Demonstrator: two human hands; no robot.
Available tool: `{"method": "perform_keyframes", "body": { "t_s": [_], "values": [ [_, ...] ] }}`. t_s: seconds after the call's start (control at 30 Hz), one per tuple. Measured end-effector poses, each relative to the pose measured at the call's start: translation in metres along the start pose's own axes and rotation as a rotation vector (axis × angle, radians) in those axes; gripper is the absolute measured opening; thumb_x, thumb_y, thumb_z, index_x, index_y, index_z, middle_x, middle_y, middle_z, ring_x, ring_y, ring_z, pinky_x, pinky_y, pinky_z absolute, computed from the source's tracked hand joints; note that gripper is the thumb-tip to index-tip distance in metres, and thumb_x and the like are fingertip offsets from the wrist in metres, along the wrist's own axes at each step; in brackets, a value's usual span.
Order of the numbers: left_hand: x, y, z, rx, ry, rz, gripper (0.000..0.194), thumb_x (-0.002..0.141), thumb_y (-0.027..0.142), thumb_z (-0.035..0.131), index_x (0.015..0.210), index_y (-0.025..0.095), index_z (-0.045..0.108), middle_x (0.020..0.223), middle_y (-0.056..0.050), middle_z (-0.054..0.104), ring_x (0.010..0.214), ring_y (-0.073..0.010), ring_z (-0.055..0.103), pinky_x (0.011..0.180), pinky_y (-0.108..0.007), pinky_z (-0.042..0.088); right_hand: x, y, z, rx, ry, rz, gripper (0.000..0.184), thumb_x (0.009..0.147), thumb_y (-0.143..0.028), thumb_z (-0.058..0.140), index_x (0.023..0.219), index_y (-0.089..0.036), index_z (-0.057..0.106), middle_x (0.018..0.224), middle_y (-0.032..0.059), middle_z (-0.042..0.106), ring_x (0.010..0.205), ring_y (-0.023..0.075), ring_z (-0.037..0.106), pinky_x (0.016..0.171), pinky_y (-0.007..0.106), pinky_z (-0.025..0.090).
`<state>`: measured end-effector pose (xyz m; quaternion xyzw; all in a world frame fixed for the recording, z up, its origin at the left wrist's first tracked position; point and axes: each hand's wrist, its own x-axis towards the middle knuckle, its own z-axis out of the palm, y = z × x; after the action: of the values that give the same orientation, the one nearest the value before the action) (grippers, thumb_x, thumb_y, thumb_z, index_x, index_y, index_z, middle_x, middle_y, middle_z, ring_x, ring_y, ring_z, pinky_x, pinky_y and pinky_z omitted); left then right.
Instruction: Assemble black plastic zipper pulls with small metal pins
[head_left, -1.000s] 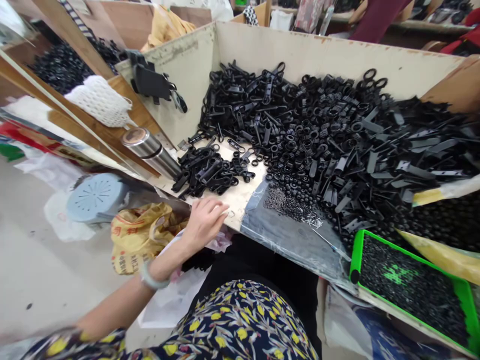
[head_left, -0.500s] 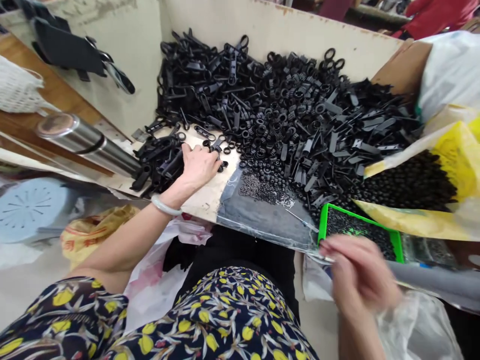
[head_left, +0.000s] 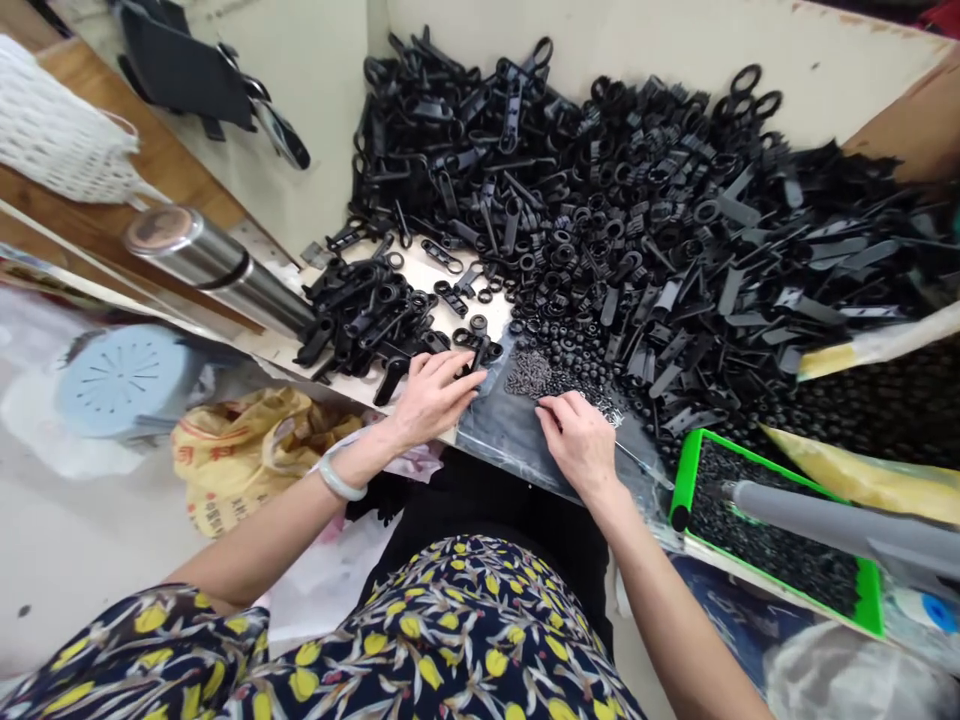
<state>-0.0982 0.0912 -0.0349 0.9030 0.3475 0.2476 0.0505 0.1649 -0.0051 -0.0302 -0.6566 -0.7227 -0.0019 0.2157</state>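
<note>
From far off, I saw the left hand half open by the little pile of black parts, and the right hand with bent fingers close to the tiny beads. I could not tell if either held anything. A bump from the right wrist could have rolled beads off the dark mat or mixed them with the silver pins. The big black heap could have slid down. A gray tube blocked part of the green tray, and a steel flask leaned near the little pile.
</note>
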Motion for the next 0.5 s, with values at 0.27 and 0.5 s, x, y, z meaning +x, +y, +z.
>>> {"method": "perform_keyframes", "body": {
  "t_s": [0.27,0.5],
  "values": [
    [-0.017,-0.015,-0.026,0.095,0.239,-0.107,0.029,0.094,0.028,0.065,0.122,0.031,0.073,0.132,-0.01,0.073,0.126,-0.0308,0.062,0.107,-0.052,0.042,0.0,0.0,0.003,-0.031,-0.023,-0.058,0.021,0.106,-0.031,0.054,0.095,-0.022,0.07,0.091,0.0035,0.072,0.082,0.0182,0.065,0.076,0.033,0.042],
    [0.008,-0.023,-0.013,0.039,0.074,-0.081,0.026,0.096,0.024,0.062,0.117,0.031,0.075,0.138,-0.007,0.07,0.135,-0.0293,0.055,0.113,-0.053,0.036,-0.005,-0.003,-0.007,0.081,-0.088,0.032,0.018,0.105,-0.028,0.055,0.097,-0.023,0.07,0.089,0.0017,0.069,0.076,0.0156,0.063,0.074,0.031,0.045]
  ]
}}
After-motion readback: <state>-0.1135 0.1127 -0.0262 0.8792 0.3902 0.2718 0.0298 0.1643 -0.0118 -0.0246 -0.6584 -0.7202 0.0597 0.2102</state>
